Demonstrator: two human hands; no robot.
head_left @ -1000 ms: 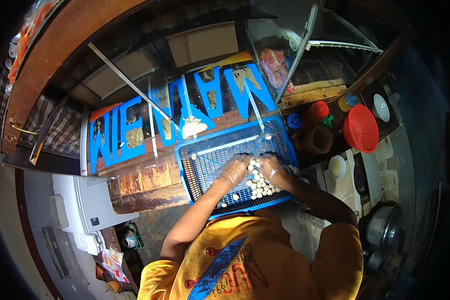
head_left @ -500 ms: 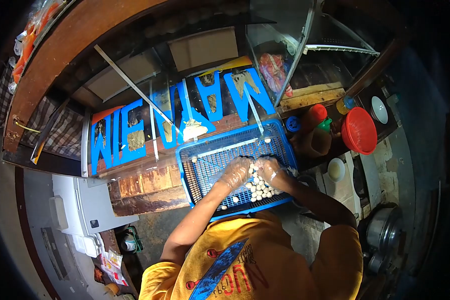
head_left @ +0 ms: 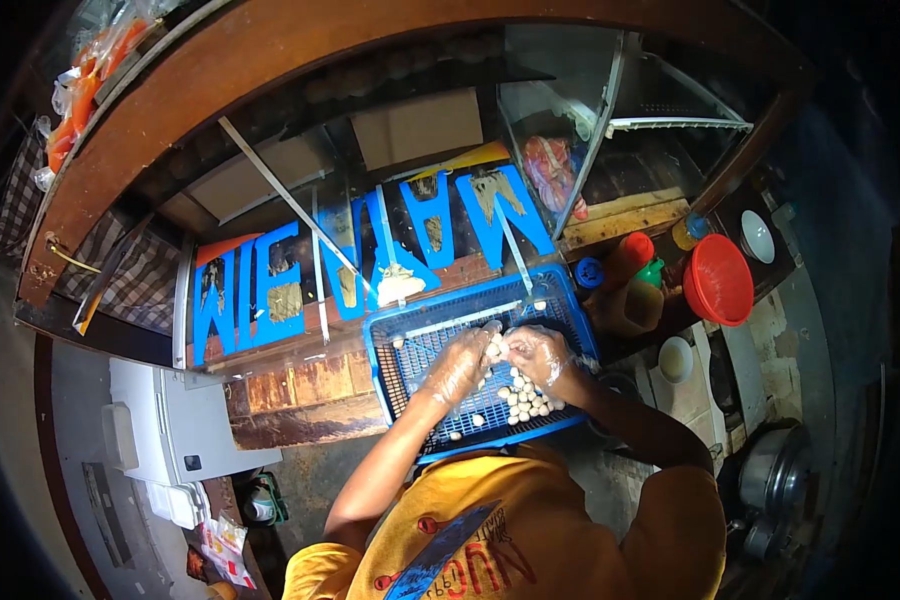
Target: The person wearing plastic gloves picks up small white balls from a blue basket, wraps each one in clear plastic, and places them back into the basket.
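Both hands wear clear plastic gloves over a blue plastic basket [head_left: 378, 365]. Several pale round meatballs [head_left: 497, 347] are held up between the fingertips. My left hand [head_left: 460, 366] is closed around some of them from the left. My right hand [head_left: 538, 358] has its fingers bent in against the same cluster from the right. Below my right hand, a pile of loose meatballs [head_left: 522, 398] lies on the basket's mesh floor. A few single meatballs, such as one meatball [head_left: 478, 420], sit apart from it near the front edge and corners.
Behind the basket stands a glass case with big blue letters [head_left: 430, 228]. To the right are a red bowl [head_left: 720, 280], a red bottle [head_left: 632, 252], a white bowl [head_left: 757, 237] and a small bowl [head_left: 675, 360]. Metal pots [head_left: 773, 470] stand lower right; a white box [head_left: 165, 415] stands left.
The hands have risen from the basket floor with several meatballs now gathered between the fingers. The pile below is more exposed. The whole view has shifted slightly.
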